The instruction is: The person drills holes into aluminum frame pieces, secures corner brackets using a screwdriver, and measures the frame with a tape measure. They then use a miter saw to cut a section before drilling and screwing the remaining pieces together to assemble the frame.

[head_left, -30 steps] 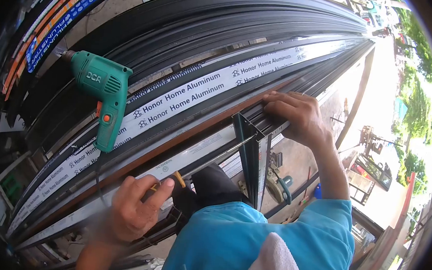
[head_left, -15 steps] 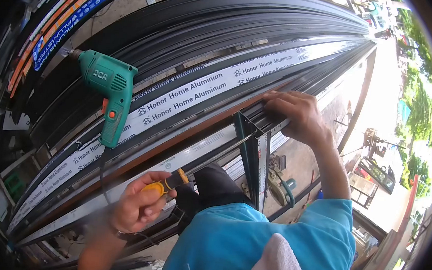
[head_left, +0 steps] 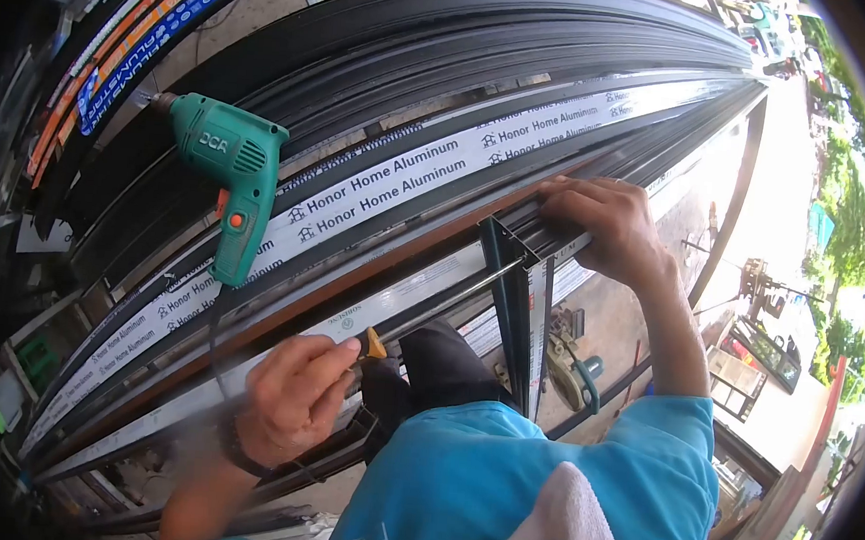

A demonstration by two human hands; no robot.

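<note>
My left hand is closed around the yellow-and-black handle of a screwdriver, most of which the fingers cover. Its thin metal shaft reaches up and right to the end of a dark aluminum profile, which stands at a corner against another bar. Just beyond that corner, my right hand wraps over a dark horizontal aluminum profile, fingertips on its far side. A green electric drill lies farther left on the stacked profiles, away from both hands.
Long black profiles and a strip labelled Honor Home Aluminum run across the bench. A cable trails from the drill. A green-handled power tool sits on the floor below. A light towel hangs over the blue shirt.
My left hand has turned on the screwdriver handle and now covers more of it, with the shaft meeting the corner. My right hand keeps its hold; the whole view has shifted slightly.
</note>
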